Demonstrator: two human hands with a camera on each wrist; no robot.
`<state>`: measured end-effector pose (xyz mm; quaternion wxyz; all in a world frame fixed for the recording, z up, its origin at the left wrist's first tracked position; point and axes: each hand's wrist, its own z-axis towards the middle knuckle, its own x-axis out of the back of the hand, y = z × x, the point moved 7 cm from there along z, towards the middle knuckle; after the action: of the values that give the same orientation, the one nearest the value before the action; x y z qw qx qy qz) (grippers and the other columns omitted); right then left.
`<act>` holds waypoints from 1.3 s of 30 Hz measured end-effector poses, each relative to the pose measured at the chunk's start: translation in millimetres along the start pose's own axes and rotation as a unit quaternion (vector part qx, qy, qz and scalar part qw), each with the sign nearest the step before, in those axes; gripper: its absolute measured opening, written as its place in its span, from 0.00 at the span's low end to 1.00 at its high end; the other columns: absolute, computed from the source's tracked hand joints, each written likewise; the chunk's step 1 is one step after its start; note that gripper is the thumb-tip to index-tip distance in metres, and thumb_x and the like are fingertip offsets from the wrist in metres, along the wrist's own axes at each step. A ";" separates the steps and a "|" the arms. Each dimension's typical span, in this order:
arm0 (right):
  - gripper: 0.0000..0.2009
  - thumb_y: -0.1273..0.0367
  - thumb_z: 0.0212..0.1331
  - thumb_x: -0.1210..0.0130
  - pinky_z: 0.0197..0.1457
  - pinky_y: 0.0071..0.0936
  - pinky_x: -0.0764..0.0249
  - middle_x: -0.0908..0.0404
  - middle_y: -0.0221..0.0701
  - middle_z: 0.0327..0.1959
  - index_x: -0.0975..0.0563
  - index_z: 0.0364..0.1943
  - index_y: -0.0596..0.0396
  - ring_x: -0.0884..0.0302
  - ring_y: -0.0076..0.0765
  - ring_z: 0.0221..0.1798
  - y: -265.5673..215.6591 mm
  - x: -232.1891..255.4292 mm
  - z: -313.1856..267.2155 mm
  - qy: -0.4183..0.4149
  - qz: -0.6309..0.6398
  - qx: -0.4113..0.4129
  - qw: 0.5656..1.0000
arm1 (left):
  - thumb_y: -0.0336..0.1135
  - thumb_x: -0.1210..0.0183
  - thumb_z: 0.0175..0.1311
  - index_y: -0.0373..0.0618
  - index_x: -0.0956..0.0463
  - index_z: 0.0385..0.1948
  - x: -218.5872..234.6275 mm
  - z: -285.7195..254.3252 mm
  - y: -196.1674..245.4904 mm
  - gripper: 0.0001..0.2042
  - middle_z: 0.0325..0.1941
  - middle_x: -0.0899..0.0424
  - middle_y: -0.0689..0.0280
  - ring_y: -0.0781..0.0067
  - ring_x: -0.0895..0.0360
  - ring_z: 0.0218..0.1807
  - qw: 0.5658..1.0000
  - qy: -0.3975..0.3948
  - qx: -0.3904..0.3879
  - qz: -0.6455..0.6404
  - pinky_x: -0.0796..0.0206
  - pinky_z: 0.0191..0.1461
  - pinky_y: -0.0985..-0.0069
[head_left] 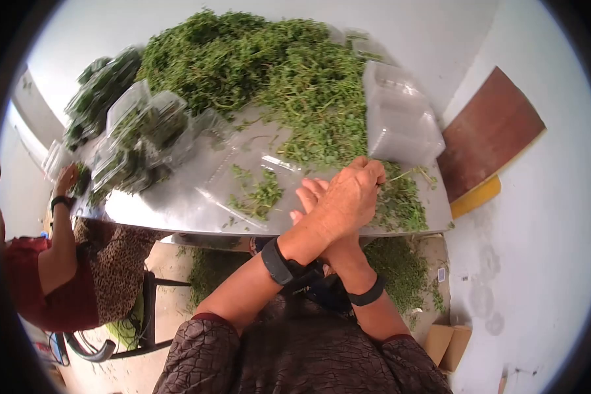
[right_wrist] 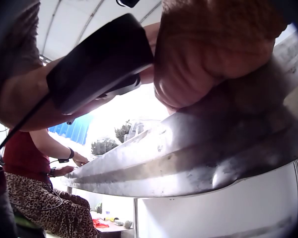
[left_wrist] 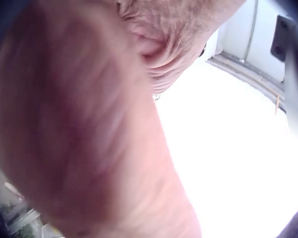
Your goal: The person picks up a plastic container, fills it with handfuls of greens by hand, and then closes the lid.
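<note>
My forearms cross over the front edge of the metal table. The left hand (head_left: 353,194) lies on top, fingers curled, and pinches a thin green sprig (head_left: 410,173) that sticks out to the right. Beneath it, the right hand (head_left: 312,198) is mostly covered; its visible fingers stretch loosely to the upper left. Left of the hands lies a small bunch of leafy greens (head_left: 259,195). A large heap of the same greens (head_left: 262,62) spreads behind. In the left wrist view, blurred skin (left_wrist: 89,129) fills much of the picture and hides the fingers.
Clear plastic boxes (head_left: 400,118) are stacked at the table's right. Filled boxes (head_left: 141,131) stand at the left, near another person's hand (head_left: 65,178). A brown board (head_left: 489,125) leans by the wall. Greens (head_left: 400,279) lie on the floor near a cardboard box (head_left: 448,347).
</note>
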<state>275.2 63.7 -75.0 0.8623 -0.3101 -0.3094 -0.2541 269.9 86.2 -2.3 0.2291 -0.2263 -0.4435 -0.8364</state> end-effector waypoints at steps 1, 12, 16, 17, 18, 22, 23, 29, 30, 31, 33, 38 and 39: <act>0.21 0.67 0.50 0.42 0.67 0.43 0.38 0.26 0.40 0.57 0.24 0.50 0.61 0.32 0.49 0.61 -0.9 8.8 2.1 0.026 0.042 -0.009 0.999 | 0.18 0.44 0.51 0.38 0.27 0.32 12.7 0.5 -4.0 0.07 0.35 0.23 0.54 0.48 0.23 0.36 1.000 0.007 0.007 0.007 0.31 0.40 0.62; 0.16 0.72 0.48 0.40 0.62 0.43 0.34 0.21 0.41 0.51 0.22 0.43 0.62 0.29 0.49 0.58 -19.0 25.0 17.3 -0.008 -0.015 -0.005 1.000 | 0.18 0.45 0.55 0.35 0.24 0.34 135.3 -35.0 -53.1 0.06 0.33 0.20 0.55 0.53 0.21 0.35 0.990 0.076 -0.012 0.116 0.29 0.38 0.66; 0.17 0.70 0.52 0.40 0.64 0.44 0.36 0.23 0.42 0.54 0.24 0.46 0.63 0.31 0.50 0.60 -16.1 21.0 15.5 -0.020 -0.029 -0.010 0.999 | 0.19 0.44 0.57 0.35 0.22 0.35 150.9 -57.1 -64.7 0.06 0.41 0.18 0.56 0.54 0.20 0.40 0.986 0.118 -0.031 0.113 0.28 0.41 0.67; 0.17 0.70 0.52 0.41 0.64 0.44 0.36 0.23 0.42 0.54 0.23 0.46 0.63 0.31 0.50 0.60 -16.0 21.0 15.3 -0.017 -0.034 -0.007 0.999 | 0.19 0.44 0.57 0.35 0.22 0.35 154.1 -63.1 -67.8 0.06 0.41 0.18 0.56 0.54 0.20 0.40 0.986 0.122 -0.028 0.111 0.28 0.41 0.67; 0.17 0.70 0.53 0.41 0.65 0.44 0.36 0.23 0.42 0.54 0.23 0.47 0.63 0.31 0.49 0.61 -15.1 20.3 14.5 -0.020 -0.035 -0.011 0.999 | 0.19 0.44 0.58 0.36 0.22 0.35 158.1 -68.5 -68.7 0.06 0.43 0.18 0.56 0.54 0.20 0.42 0.983 0.131 -0.038 0.119 0.28 0.42 0.67; 0.17 0.70 0.53 0.41 0.64 0.44 0.36 0.22 0.41 0.54 0.23 0.46 0.63 0.30 0.49 0.61 -15.0 21.0 15.2 -0.022 -0.031 -0.004 0.999 | 0.19 0.42 0.49 0.39 0.24 0.36 170.0 -93.9 -80.4 0.11 0.48 0.21 0.57 0.52 0.25 0.49 0.969 0.177 -0.073 0.160 0.32 0.51 0.61; 0.16 0.70 0.53 0.41 0.64 0.44 0.36 0.22 0.41 0.54 0.22 0.46 0.63 0.30 0.49 0.61 -14.8 21.4 15.0 -0.022 -0.030 -0.008 0.999 | 0.19 0.42 0.49 0.39 0.24 0.36 172.1 -99.9 -83.8 0.11 0.48 0.21 0.57 0.52 0.25 0.49 0.968 0.181 -0.071 0.160 0.32 0.51 0.61; 0.18 0.70 0.53 0.41 0.65 0.43 0.36 0.21 0.42 0.54 0.23 0.49 0.63 0.30 0.49 0.61 -15.0 20.7 13.6 -0.023 -0.022 -0.010 0.999 | 0.19 0.39 0.46 0.41 0.26 0.41 171.3 -126.0 -94.4 0.17 0.53 0.25 0.59 0.51 0.28 0.53 0.956 0.176 -0.079 0.219 0.36 0.54 0.60; 0.19 0.71 0.52 0.41 0.65 0.43 0.36 0.22 0.43 0.54 0.23 0.50 0.62 0.30 0.49 0.61 -18.1 24.0 15.1 -0.021 -0.017 -0.024 0.999 | 0.19 0.39 0.45 0.41 0.26 0.41 172.3 -128.5 -95.7 0.17 0.53 0.25 0.57 0.50 0.28 0.53 0.955 0.179 -0.078 0.224 0.35 0.54 0.59; 0.20 0.71 0.52 0.41 0.65 0.42 0.36 0.22 0.44 0.55 0.23 0.51 0.61 0.30 0.49 0.61 -21.1 27.1 17.3 -0.019 -0.011 -0.037 0.999 | 0.19 0.39 0.45 0.41 0.26 0.41 172.5 -131.7 -97.0 0.17 0.53 0.25 0.57 0.50 0.28 0.53 0.954 0.183 -0.077 0.225 0.35 0.54 0.59; 0.20 0.71 0.52 0.39 0.61 0.42 0.33 0.21 0.44 0.51 0.23 0.50 0.61 0.27 0.48 0.56 -34.5 32.7 23.1 -0.010 -0.022 -0.011 1.000 | 0.21 0.38 0.47 0.40 0.27 0.46 181.7 -137.3 -104.1 0.20 0.53 0.25 0.54 0.49 0.28 0.54 0.950 0.247 -0.040 0.185 0.34 0.55 0.59; 0.19 0.67 0.51 0.36 0.44 0.39 0.26 0.18 0.40 0.36 0.22 0.47 0.60 0.21 0.43 0.37 -28.0 28.5 23.2 0.012 -0.027 -0.115 0.993 | 0.31 0.42 0.62 0.43 0.35 0.60 202.6 -133.3 -116.7 0.23 0.62 0.33 0.53 0.58 0.28 0.56 0.916 0.369 0.051 0.149 0.33 0.55 0.63; 0.19 0.66 0.51 0.35 0.39 0.38 0.26 0.19 0.38 0.32 0.22 0.46 0.60 0.22 0.42 0.32 -24.0 27.1 23.8 0.013 -0.017 -0.149 0.989 | 0.34 0.42 0.64 0.44 0.39 0.64 206.7 -131.3 -121.7 0.26 0.64 0.36 0.54 0.59 0.28 0.56 0.913 0.383 0.071 0.122 0.33 0.55 0.64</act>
<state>269.5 57.2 -32.6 0.8059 -0.4263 -0.2620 -0.3165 11.9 -1.6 -25.9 0.4970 0.0760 -0.3493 -0.7907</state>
